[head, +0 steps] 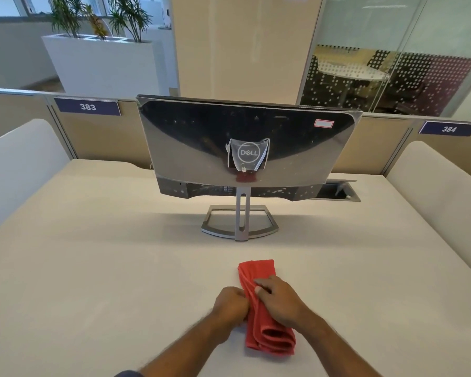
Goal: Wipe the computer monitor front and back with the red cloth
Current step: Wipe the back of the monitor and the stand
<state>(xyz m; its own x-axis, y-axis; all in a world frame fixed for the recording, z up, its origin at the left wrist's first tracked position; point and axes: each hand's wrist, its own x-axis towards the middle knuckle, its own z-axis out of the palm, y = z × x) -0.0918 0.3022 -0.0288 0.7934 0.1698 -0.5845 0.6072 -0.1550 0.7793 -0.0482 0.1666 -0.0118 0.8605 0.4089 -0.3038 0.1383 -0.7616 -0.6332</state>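
The table (98, 257) is a pale, off-white surface. The monitor (245, 148) stands on it by its open metal frame base (239, 223), rear panel facing the camera. A folded red cloth (267, 330) lies on the near part of the table, well apart from the base.

one monitor (245, 148) on one desk (93, 268), back side showing, with one logo badge (248, 152), one red-edged sticker (323, 123) and one stand (241, 221). one red cloth (267, 333). two hands: left hand (230, 304), right hand (279, 299). two numbered signs: 383 (87, 106) and 384 (448, 129). one open cable hatch (336, 191). one white planter (101, 63), with three leafy plants or so, blurred.
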